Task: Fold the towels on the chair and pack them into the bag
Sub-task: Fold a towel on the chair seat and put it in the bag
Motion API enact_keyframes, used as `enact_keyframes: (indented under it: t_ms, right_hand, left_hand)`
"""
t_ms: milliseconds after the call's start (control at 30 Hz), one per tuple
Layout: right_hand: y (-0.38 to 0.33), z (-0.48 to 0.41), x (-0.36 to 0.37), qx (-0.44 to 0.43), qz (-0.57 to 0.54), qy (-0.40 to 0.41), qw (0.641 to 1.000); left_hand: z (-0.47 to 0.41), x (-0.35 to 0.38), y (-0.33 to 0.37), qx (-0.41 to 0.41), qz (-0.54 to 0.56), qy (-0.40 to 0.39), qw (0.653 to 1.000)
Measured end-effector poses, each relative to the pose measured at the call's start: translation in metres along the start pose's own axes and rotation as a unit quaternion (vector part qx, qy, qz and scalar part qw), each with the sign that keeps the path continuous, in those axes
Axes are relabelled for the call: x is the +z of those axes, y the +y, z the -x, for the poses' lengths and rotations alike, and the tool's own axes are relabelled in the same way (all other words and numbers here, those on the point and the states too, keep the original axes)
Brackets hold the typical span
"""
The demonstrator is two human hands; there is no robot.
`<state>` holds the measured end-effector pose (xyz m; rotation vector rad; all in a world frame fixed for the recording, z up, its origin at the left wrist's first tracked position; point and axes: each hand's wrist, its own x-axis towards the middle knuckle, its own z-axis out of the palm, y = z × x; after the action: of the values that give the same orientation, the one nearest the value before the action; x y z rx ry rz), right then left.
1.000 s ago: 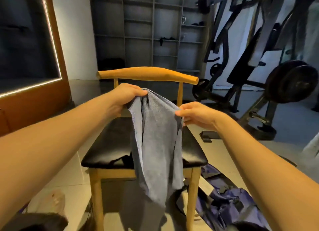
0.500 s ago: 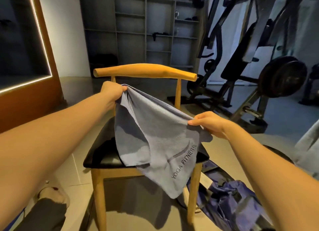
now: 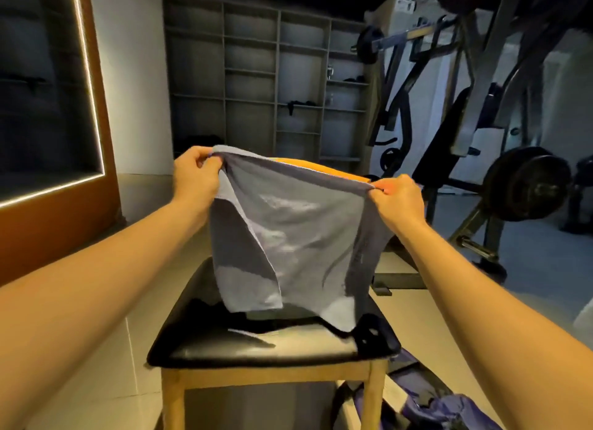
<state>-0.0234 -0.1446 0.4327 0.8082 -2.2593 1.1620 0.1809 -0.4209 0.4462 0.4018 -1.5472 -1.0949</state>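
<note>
A grey-blue towel (image 3: 298,234) hangs spread out above the chair seat. My left hand (image 3: 195,176) pinches its upper left corner and my right hand (image 3: 396,198) pinches its upper right corner, both at about the height of the chair's back rail. The left part of the towel is doubled over on itself. Its lower edge touches the black padded seat of the wooden chair (image 3: 269,349). The towel hides most of the orange-brown back rail. A purple bag (image 3: 449,410) lies crumpled on the floor by the chair's front right leg.
Dark cloth (image 3: 369,330) lies on the seat's right side under the towel. Weight machines and a loaded plate (image 3: 526,182) stand at the right. Grey shelving (image 3: 263,83) fills the back wall. A lit wooden frame (image 3: 96,108) stands at the left. Pale floor tiles surround the chair.
Both hands have lifted the towel and pulled its top edge out wide and level. It went from a bunched drape over the seat's front to a spread sheet held above the seat.
</note>
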Motion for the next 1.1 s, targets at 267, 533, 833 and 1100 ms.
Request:
enact_keyframes:
  t_ms: [267, 533, 833, 1100]
  right_hand:
    - [0.028, 0.053, 0.046, 0.106, 0.003, -0.068, 0.992]
    - [0.070, 0.095, 0.068, 0.181, -0.019, -0.096, 0.979]
    - [0.007, 0.092, 0.107, 0.119, -0.268, -0.057, 0.954]
    - [0.006, 0.126, 0.129, 0.181, -0.265, -0.206, 0.924]
  left_hand:
    - [0.059, -0.033, -0.027, -0.019, -0.260, -0.523, 0.812]
    - [0.078, -0.031, -0.086, -0.021, -0.338, -0.523, 0.782]
    - [0.081, -0.002, -0.070, -0.047, -0.137, -0.502, 0.852]
    - [0.110, 0.017, -0.099, -0.025, -0.180, -0.430, 0.884]
